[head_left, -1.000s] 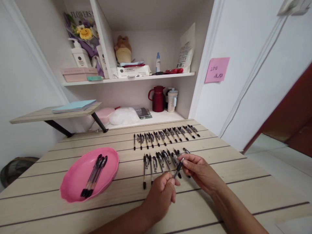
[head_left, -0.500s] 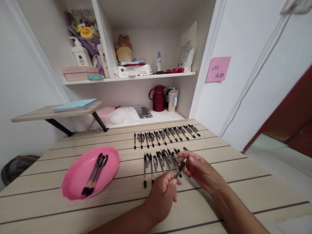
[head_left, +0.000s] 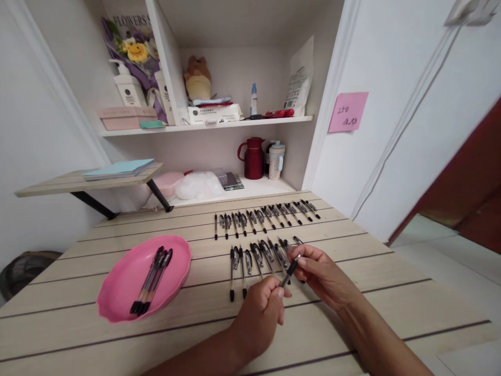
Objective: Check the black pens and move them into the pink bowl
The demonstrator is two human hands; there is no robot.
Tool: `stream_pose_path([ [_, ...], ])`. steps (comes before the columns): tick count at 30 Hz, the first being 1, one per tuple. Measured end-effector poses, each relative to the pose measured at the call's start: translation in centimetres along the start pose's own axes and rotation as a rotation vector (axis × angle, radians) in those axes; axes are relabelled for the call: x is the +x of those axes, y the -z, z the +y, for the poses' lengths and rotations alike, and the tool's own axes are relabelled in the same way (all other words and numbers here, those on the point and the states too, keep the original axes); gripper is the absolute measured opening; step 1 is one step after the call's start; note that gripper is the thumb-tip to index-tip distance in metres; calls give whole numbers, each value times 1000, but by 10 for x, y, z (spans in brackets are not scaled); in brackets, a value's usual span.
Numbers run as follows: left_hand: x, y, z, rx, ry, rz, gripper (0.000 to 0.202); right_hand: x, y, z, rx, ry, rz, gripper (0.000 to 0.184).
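Observation:
My left hand [head_left: 263,309] is closed round the barrel of a pen [head_left: 290,271], which slants up to the right with its tip uncapped. At that tip, the thumb and forefinger of my right hand [head_left: 323,274] pinch together. Just beyond both hands, a row of uncapped pens [head_left: 241,269] lies on the table with loose black caps [head_left: 248,261] beside them. My hands hide part of this row. Farther back is a second row of pens [head_left: 252,222] and caps.
A pink scalloped tray [head_left: 113,282] on the left holds several capped pens [head_left: 152,282]. The slatted table [head_left: 188,339] meets a white shelf unit, where a red jug [head_left: 254,159] and a cup [head_left: 276,161] stand. A small raised shelf [head_left: 50,184] juts out at left.
The fingers of my right hand have closed in on the pen's tip. My left hand stays where it was with the pen. The view has shifted slightly.

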State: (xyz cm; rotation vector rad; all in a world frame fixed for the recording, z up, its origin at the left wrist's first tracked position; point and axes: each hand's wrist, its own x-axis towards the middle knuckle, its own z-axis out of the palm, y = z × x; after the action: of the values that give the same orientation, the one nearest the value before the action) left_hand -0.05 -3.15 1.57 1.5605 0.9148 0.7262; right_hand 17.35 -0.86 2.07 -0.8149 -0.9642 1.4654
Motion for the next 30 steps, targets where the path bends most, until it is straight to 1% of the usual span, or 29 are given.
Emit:
stream_pose_path([
  [4,0,0,0,-1,4,-3,25,0,0,0,2,-8,-33,20],
  [7,0,0,0,-10,-4,8,26,-1,0,-1,-18,-33,-13,25],
  [10,0,0,-1,-11,6,5,26,0,0,-1,-38,-14,-3,19],
  [14,0,0,0,2,8,3,26,0,1,0,-19,2,-36,21],
  [16,0,0,0,10,6,5,26,0,2,0,-11,-8,-22,23],
  [20,0,0,1,12,1,1,26,0,2,0,-48,-9,15,18],
  [26,0,0,2,25,13,18,25,0,0,-1,-40,-18,1,24],
  [30,1,0,3,41,24,14,25,0,0,-1,-47,-13,-1,17],
])
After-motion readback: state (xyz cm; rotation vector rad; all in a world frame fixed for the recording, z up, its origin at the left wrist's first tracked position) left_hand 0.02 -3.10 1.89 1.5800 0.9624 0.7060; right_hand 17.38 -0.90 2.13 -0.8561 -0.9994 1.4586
